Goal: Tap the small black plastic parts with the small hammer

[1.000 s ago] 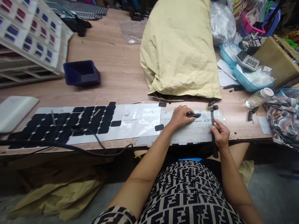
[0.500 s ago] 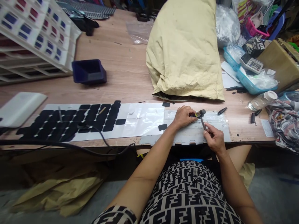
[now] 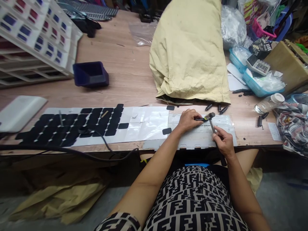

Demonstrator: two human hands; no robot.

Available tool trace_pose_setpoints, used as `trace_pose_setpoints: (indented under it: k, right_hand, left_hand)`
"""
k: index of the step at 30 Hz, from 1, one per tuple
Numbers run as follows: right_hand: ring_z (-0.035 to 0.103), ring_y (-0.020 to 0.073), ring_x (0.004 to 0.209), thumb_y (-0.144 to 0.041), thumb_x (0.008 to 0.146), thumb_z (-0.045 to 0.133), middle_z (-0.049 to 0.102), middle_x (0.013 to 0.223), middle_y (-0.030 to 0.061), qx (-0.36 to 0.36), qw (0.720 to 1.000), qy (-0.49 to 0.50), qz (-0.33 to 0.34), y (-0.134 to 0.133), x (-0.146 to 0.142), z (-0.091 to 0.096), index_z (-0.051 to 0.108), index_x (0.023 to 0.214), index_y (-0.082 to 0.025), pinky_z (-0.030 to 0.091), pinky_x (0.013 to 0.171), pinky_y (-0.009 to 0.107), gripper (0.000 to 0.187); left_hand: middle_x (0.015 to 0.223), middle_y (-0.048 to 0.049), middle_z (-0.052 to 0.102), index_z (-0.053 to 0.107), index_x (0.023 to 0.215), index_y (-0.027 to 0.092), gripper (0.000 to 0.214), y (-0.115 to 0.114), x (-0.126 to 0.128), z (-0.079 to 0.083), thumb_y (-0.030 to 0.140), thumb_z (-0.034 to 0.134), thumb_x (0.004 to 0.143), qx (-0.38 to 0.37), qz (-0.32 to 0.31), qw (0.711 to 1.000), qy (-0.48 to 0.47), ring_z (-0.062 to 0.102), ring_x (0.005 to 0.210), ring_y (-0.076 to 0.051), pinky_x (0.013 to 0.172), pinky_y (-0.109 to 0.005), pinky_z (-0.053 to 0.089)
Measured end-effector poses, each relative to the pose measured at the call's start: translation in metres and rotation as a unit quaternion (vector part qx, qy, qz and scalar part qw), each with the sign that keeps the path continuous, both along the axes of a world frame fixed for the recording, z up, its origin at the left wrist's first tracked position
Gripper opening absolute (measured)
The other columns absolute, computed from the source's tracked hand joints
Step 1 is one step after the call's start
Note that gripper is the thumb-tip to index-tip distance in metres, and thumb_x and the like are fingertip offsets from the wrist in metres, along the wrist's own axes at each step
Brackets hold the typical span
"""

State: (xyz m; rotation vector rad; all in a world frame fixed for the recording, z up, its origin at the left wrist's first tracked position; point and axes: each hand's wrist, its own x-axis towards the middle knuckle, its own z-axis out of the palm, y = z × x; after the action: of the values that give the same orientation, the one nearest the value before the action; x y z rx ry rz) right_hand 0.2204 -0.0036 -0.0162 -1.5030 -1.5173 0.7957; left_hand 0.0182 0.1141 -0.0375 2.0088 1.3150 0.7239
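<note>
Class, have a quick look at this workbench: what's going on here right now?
A person sits at a long wooden table. Their left hand pins a small black rod-shaped piece flat on a grey plastic-covered board at the near edge. Their right hand has a small metal-headed hammer in its grip, head at the piece's right end. Loose black pieces lie just beyond, by a big tan paper sack. To the left, a white sheet carries black rounded patches.

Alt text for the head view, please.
The left hand pins a thin black rod on a clear plastic sheet while the right hand holds a small metal-headed hammer at its end. A tan paper sack lies behind.
</note>
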Motion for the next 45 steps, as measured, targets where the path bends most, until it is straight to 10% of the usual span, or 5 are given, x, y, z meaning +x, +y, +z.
trace_pose_setpoints:
  k: [15,27,33,40,45]
  right_hand:
    - [0.055,0.0146,0.056,-0.034,0.08,0.065,0.063,0.06,-0.0006,0.047,0.955,0.263,-0.132,0.002,0.016,-0.005,0.073,0.115,-0.016,0.039,0.056,0.029,0.041]
    - [0.052,0.0135,0.052,-0.035,0.081,0.066,0.063,0.061,-0.001,0.04,0.953,0.274,-0.126,0.0,0.016,-0.008,0.071,0.119,-0.016,0.038,0.053,0.028,0.044]
    - [0.057,0.0158,0.057,-0.035,0.079,0.066,0.063,0.06,-0.0007,0.046,0.957,0.259,-0.12,-0.001,0.014,-0.009,0.071,0.119,-0.016,0.041,0.058,0.03,0.044]
    - [0.056,0.0154,0.056,-0.036,0.082,0.064,0.063,0.062,-0.0008,0.043,0.964,0.234,-0.117,-0.001,0.014,-0.009,0.07,0.12,-0.016,0.041,0.057,0.03,0.044]
    - [0.058,0.0157,0.056,-0.036,0.079,0.066,0.064,0.059,-0.0015,0.049,0.962,0.24,-0.12,0.0,0.012,-0.009,0.072,0.117,-0.016,0.046,0.063,0.032,0.043]
  left_hand:
    - [0.09,-0.0015,0.068,0.066,0.109,0.021,0.032,-0.077,-0.012,0.04,0.048,0.06,0.094,-0.247,-0.247,0.915,-0.202,0.06,0.074,-0.014,0.068,-0.026,0.046]
    - [0.107,-0.0135,0.073,0.065,0.111,0.022,0.027,-0.139,0.013,0.005,0.036,0.046,0.098,-0.208,-0.26,0.923,0.194,0.07,0.101,-0.033,0.081,-0.04,0.053]
    - [0.141,-0.0155,0.062,0.054,0.142,0.024,0.049,-0.14,0.013,-0.012,0.036,0.055,0.095,-0.255,-0.221,0.917,0.211,0.058,0.131,-0.035,0.099,-0.044,0.05]
    - [0.098,-0.0048,0.076,0.074,0.109,0.021,0.032,-0.101,0.007,0.044,0.045,0.061,0.092,-0.248,-0.34,0.907,-0.02,0.069,0.087,-0.021,0.075,-0.029,0.049]
    - [0.089,-0.0043,0.071,0.071,0.102,0.018,0.023,-0.027,0.03,0.05,0.037,0.065,0.09,-0.099,-0.051,0.993,-0.028,0.063,0.08,-0.019,0.071,-0.03,0.045]
